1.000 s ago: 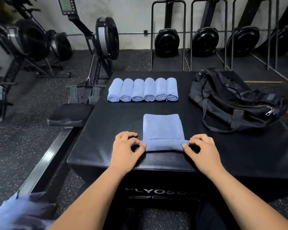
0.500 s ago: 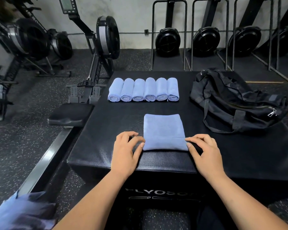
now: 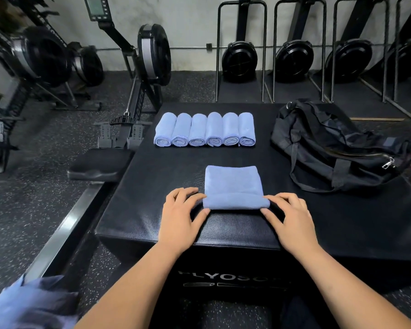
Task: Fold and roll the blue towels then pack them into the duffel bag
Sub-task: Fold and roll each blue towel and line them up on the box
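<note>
You face a black padded box (image 3: 152, 210) that fills the middle of your view. On the speckled floor beyond it, a rowing machine (image 3: 152, 51) stands at your 11 o'clock, and its seat (image 3: 100, 162) is just beside the box's left edge. More rowers stand upright along the wall from 12 to 2 o'clock.

The black duffel bag (image 3: 330, 148) lies slumped on the box top at your 2 o'clock, straps loose and a zip pull showing near its right end. You cannot tell whether the zip is open. A blurred heap of blue cloth (image 3: 29, 302) sits low at your 7 o'clock, off the box.

Six rolled blue towels (image 3: 204, 130) lie in a row at 12 o'clock near the far edge. They touch side by side, with their spiral ends turned toward you. Well apart from them, toward 6 o'clock, the folded blue towel (image 3: 234, 181) lies flat on the box, its near edge turned over into a short roll.

Your left hand (image 3: 183, 217) pinches the left end of that roll at 9 o'clock of the towel, fingers curled on top and thumb at the near edge. Your right hand (image 3: 292, 217) pinches the right end the same way at 3 o'clock.
</note>
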